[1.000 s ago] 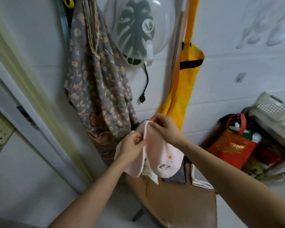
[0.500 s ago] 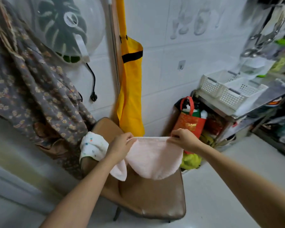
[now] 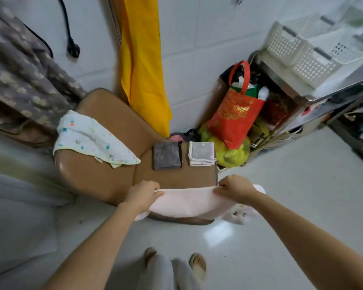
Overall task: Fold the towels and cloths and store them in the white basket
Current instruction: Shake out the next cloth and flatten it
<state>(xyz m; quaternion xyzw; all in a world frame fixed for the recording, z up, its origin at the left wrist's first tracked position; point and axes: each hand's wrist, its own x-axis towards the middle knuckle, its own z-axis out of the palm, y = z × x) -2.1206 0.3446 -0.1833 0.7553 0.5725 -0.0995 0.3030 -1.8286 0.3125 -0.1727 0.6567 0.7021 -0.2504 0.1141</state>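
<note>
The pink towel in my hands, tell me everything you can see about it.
The pink towel looks soft and fluffy, pale pink, plain on the side shown. It is stretched out flat between the left hand and the right hand, each pinching its far edge. It hangs over the front edge of the brown chair, drooping toward the floor. A blurred end trails past the right hand.

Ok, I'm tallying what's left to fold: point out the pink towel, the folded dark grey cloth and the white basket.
pink towel (image 3: 184,203), head view, middle of the stretched span.
dark grey cloth (image 3: 166,155), head view, centre.
white basket (image 3: 302,53), head view, perforated front wall.
</note>
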